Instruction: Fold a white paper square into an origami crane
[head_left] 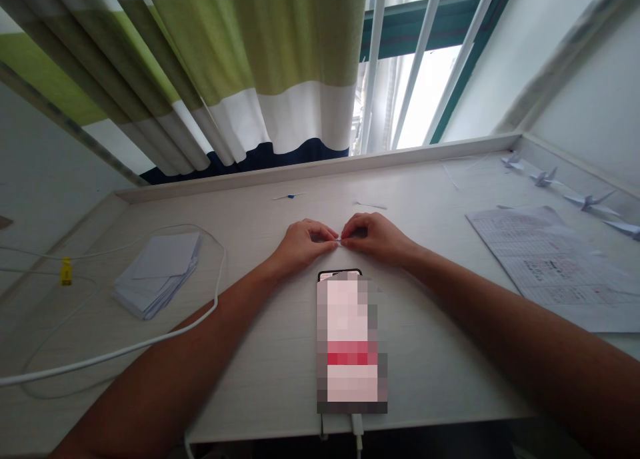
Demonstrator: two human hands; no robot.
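Above the top end of a phone (345, 312), my left hand (306, 240) and my right hand (374, 236) meet fingertip to fingertip. Both are closed in a pinch on one small piece of white paper (339, 241), mostly hidden by the fingers. Its exact shape is too small to tell. Beyond the hands lie a thin white strip with a blue bit at its middle (291, 196) and another thin white strip (371, 206).
A stack of white paper sheets (163, 266) lies on the left, near a white cable (220, 272) with a yellow tag (66, 272). Printed sheets (545, 266) are on the right. Several folded paper cranes (544, 177) line the right edge. A raised rim (320, 170) bounds the desk's back.
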